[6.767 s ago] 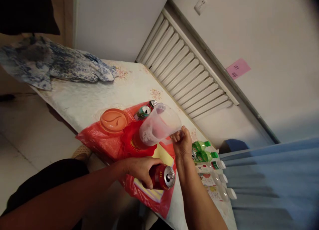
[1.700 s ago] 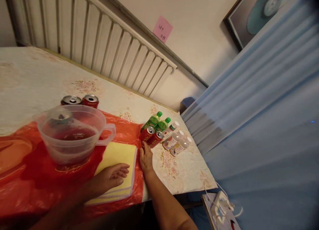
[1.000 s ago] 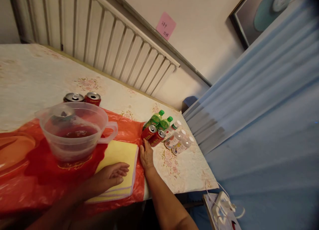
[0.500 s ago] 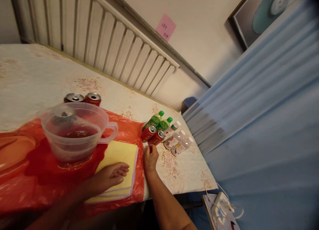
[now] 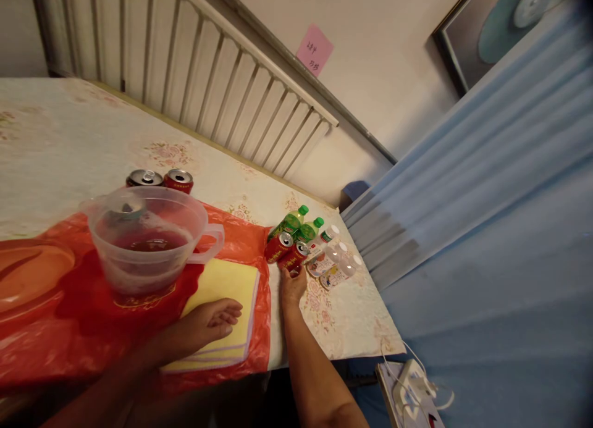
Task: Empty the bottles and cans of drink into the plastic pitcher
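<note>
My right hand (image 5: 293, 286) has its fingers around the lower end of a red can (image 5: 294, 256), which stands beside another red can (image 5: 279, 247). Over the stack of yellow cloths (image 5: 231, 280) hovers or rests my left hand (image 5: 215, 322), fingers loosely curled and apart, holding nothing. A clear plastic jug (image 5: 151, 246) with dark liquid stands on the red plastic sheet (image 5: 238, 239), left of the cloths. Two green-capped bottles (image 5: 290, 223) are behind the red cans, and several white-capped bottles (image 5: 337, 273) are to their right.
Behind the jug are opened cans (image 5: 178, 180). An orange dish-like shape (image 5: 32, 270) is at the far left. A white rail (image 5: 208, 76) runs along the table's back edge. Blue curtain (image 5: 486, 218) hangs at the right, above a power strip with cables (image 5: 412, 385).
My right hand has moved slightly right and now meets the nearer red can. My left hand has stayed almost in place over the cloths. The view has shifted a little.
</note>
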`<act>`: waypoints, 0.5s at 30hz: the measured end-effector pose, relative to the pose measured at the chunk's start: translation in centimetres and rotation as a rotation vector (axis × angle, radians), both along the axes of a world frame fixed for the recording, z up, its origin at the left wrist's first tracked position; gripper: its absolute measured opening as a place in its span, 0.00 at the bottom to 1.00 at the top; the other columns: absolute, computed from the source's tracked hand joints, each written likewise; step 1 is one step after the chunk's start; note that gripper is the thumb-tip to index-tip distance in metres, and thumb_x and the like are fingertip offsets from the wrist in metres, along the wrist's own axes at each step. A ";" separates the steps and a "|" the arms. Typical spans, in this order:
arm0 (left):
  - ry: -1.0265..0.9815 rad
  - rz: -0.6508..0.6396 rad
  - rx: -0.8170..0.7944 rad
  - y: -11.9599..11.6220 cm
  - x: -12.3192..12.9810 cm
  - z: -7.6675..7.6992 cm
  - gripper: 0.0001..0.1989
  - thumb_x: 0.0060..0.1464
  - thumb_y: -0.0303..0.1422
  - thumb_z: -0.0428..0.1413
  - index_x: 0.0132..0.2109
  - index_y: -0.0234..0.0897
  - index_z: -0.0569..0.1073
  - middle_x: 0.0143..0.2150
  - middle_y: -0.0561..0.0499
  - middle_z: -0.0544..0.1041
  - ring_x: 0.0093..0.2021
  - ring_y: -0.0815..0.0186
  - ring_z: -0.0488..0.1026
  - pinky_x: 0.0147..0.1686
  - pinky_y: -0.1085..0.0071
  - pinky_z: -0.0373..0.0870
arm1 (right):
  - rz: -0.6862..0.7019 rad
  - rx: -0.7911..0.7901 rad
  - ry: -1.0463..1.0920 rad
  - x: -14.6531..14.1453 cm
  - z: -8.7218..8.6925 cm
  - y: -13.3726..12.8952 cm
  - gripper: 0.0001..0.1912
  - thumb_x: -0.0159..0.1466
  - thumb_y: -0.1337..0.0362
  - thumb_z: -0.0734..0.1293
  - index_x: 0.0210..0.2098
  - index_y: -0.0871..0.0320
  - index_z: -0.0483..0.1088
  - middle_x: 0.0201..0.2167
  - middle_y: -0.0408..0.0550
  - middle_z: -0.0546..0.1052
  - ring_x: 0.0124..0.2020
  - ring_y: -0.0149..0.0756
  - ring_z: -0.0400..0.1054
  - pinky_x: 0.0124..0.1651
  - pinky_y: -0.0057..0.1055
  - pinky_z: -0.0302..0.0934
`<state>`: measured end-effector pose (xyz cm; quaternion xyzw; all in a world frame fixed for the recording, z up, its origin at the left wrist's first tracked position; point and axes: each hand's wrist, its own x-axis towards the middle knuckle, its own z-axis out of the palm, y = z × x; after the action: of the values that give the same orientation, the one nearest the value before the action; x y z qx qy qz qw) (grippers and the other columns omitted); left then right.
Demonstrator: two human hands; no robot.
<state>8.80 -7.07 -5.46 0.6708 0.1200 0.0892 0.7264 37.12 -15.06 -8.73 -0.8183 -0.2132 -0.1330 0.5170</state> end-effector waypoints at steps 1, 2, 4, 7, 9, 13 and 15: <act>0.003 -0.002 0.000 0.0 0.0 -0.1 0.26 0.50 0.48 0.61 0.51 0.37 0.72 0.51 0.42 0.78 0.53 0.52 0.74 0.56 0.58 0.69 | 0.000 -0.002 -0.001 0.1 -0.1 0.0 0.27 0.54 0.51 0.71 0.47 0.62 0.72 0.33 0.49 0.78 0.29 0.37 0.66 0.33 0.30 0.59; 0.009 -0.004 -0.001 0.0 0.1 -0.2 0.26 0.50 0.48 0.61 0.51 0.37 0.72 0.51 0.42 0.78 0.53 0.52 0.73 0.56 0.58 0.69 | -0.001 -0.004 -0.002 0.2 -0.1 0.0 0.26 0.54 0.51 0.71 0.47 0.62 0.72 0.33 0.48 0.78 0.28 0.37 0.66 0.33 0.30 0.59; 0.015 -0.004 -0.004 0.0 0.1 -0.2 0.27 0.48 0.48 0.62 0.51 0.37 0.72 0.51 0.41 0.78 0.52 0.51 0.73 0.56 0.57 0.69 | -0.002 -0.010 -0.005 0.3 -0.2 0.0 0.25 0.55 0.52 0.70 0.46 0.62 0.72 0.32 0.48 0.79 0.29 0.37 0.66 0.33 0.30 0.59; 0.002 -0.001 -0.015 -0.1 0.1 -0.1 0.25 0.49 0.47 0.62 0.50 0.38 0.72 0.50 0.42 0.78 0.52 0.51 0.73 0.55 0.57 0.69 | -0.007 -0.026 -0.006 0.3 -0.1 -0.1 0.24 0.55 0.53 0.70 0.46 0.62 0.72 0.32 0.48 0.79 0.29 0.37 0.67 0.34 0.30 0.59; -0.005 0.004 -0.022 -0.1 0.0 0.0 0.24 0.49 0.46 0.61 0.50 0.38 0.72 0.50 0.43 0.78 0.52 0.51 0.73 0.55 0.57 0.69 | -0.013 -0.038 -0.002 0.2 0.2 -0.1 0.25 0.55 0.52 0.70 0.46 0.62 0.72 0.33 0.49 0.79 0.29 0.38 0.68 0.34 0.30 0.59; -0.007 -0.013 -0.010 -0.1 -0.1 0.2 0.25 0.50 0.43 0.61 0.52 0.36 0.71 0.51 0.42 0.76 0.53 0.52 0.73 0.55 0.57 0.69 | -0.022 -0.064 0.012 -0.3 0.8 -0.2 0.26 0.54 0.51 0.70 0.46 0.63 0.73 0.33 0.50 0.79 0.29 0.39 0.68 0.34 0.31 0.60; -0.011 -0.023 0.007 -0.2 -0.3 0.4 0.25 0.50 0.42 0.60 0.52 0.35 0.70 0.52 0.41 0.75 0.53 0.53 0.72 0.55 0.58 0.69 | -0.021 -0.077 0.019 -0.5 1.0 -0.2 0.27 0.54 0.50 0.70 0.46 0.63 0.73 0.33 0.51 0.79 0.28 0.39 0.69 0.33 0.31 0.60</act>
<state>8.52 -7.31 -5.04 0.6743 0.1081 0.0850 0.7256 36.60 -15.30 -7.74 -0.8410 -0.2048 -0.1224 0.4856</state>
